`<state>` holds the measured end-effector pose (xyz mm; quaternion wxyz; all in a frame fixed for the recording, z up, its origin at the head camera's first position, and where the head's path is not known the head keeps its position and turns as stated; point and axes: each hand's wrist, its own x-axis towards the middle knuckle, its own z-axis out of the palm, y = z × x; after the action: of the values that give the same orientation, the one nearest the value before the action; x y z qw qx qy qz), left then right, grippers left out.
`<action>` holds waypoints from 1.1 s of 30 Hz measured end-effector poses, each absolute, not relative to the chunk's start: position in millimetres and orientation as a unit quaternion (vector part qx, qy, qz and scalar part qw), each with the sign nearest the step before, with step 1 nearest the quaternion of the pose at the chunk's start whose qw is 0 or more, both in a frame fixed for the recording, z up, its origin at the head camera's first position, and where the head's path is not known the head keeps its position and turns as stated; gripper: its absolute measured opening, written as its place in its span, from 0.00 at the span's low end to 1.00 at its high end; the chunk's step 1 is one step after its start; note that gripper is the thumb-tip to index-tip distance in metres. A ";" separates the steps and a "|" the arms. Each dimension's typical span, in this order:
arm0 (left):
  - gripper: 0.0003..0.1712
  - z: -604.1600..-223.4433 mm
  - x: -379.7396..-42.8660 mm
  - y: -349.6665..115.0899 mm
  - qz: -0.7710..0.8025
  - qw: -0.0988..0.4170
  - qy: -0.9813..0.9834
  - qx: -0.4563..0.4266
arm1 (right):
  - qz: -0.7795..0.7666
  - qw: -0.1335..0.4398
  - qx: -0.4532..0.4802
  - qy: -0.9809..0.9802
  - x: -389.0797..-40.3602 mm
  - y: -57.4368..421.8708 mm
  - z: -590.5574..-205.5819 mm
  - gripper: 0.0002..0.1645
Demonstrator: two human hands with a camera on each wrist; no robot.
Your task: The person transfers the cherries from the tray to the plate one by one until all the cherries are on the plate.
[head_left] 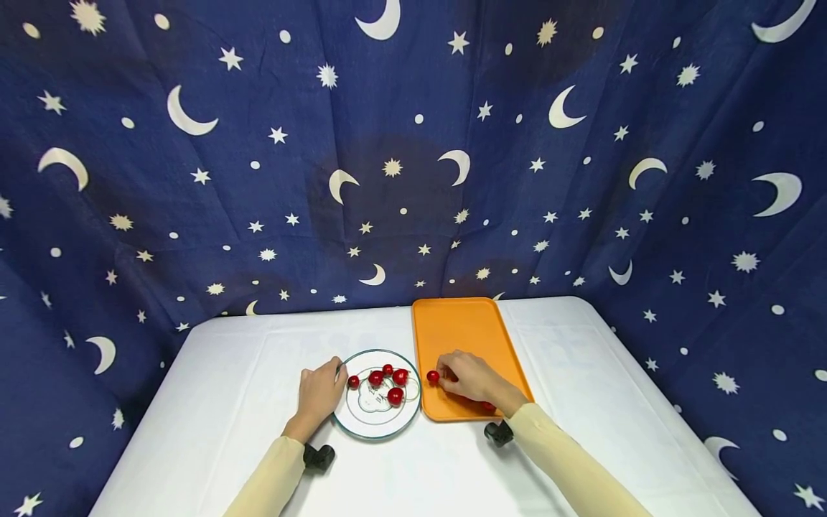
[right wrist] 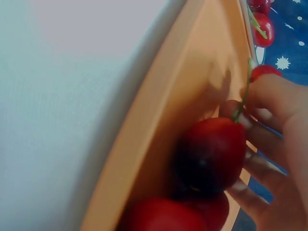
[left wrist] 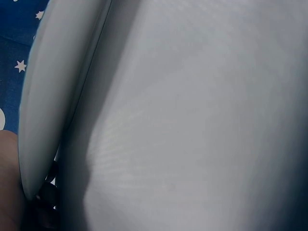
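Note:
My left hand [head_left: 319, 393] grips the left rim of a white plate [head_left: 362, 429], thumb over the edge and fingers beneath. In the left wrist view the plate [left wrist: 53, 96] is seen edge-on, tilted by that camera's angle. Several red cherries [head_left: 395, 396] lie on it. Over the orange tray [head_left: 459, 323], my right hand [head_left: 472, 377] pinches a red cherry [head_left: 433, 376] at its fingertips. Below that hand, in the right wrist view, a darker cherry with a green stem [right wrist: 216, 149] and more cherries [right wrist: 163, 216] lie in the tray.
Plate and tray stand side by side on a white-covered table [head_left: 258, 359]. Behind and around it hangs a dark blue curtain [head_left: 400, 208] with moons and stars. Another cherry [head_left: 489, 406] shows near the tray's front edge, partly behind my right wrist.

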<state>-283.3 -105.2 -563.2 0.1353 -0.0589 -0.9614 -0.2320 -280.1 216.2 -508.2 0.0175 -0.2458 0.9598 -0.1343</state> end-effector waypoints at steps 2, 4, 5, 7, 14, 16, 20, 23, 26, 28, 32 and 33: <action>0.12 -562.5 -282.5 -105.2 -0.233 0.137 -0.961 -0.061 | -0.144 0.001 -0.238 0.960 -280.8 216.0 -508.2 0.07; 0.12 -562.1 -281.8 -105.5 -0.234 0.140 -0.960 -0.063 | -0.153 -0.019 -0.238 0.959 -281.1 216.1 -508.4 0.07; 0.12 -562.2 -281.5 -105.7 -0.234 0.140 -0.960 -0.063 | -0.157 -0.028 -0.238 0.958 -281.2 216.1 -508.6 0.07; 0.12 -562.5 -281.3 -105.8 -0.234 0.140 -0.960 -0.063 | -0.165 -0.043 -0.240 0.955 -281.4 216.4 -509.2 0.07; 0.12 -562.0 -281.2 -104.7 -0.231 0.135 -0.962 -0.058 | -0.216 -0.072 -0.235 0.945 -285.8 215.3 -508.9 0.04; 0.12 -561.3 -281.4 -104.4 -0.231 0.134 -0.962 -0.058 | -0.229 -0.077 -0.226 0.944 -287.1 214.6 -507.7 0.04; 0.12 -561.9 -282.1 -103.9 -0.231 0.134 -0.962 -0.056 | -0.243 -0.086 -0.209 0.943 -289.5 212.6 -504.6 0.05; 0.12 -563.2 -282.6 -103.8 -0.232 0.136 -0.962 -0.056 | -0.246 -0.094 -0.199 0.944 -291.2 209.8 -501.1 0.04; 0.12 -563.7 -283.0 -104.0 -0.232 0.136 -0.962 -0.055 | -0.249 -0.105 -0.190 0.944 -293.1 204.5 -496.5 0.03; 0.13 -563.7 -283.3 -104.2 -0.232 0.134 -0.962 -0.055 | -0.253 -0.112 -0.188 0.942 -294.7 199.9 -493.1 0.02; 0.13 -564.1 -283.8 -104.6 -0.232 0.133 -0.962 -0.054 | -0.258 -0.116 -0.197 0.939 -297.4 189.4 -487.4 0.03; 0.13 -564.2 -283.9 -104.6 -0.232 0.134 -0.962 -0.054 | -0.259 -0.116 -0.201 0.937 -297.7 186.8 -486.6 0.03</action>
<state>-283.9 -104.6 -564.2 0.1340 -0.0542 -0.9619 -0.2321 -297.7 186.8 -486.6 -0.1158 -0.2014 0.9375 -0.2592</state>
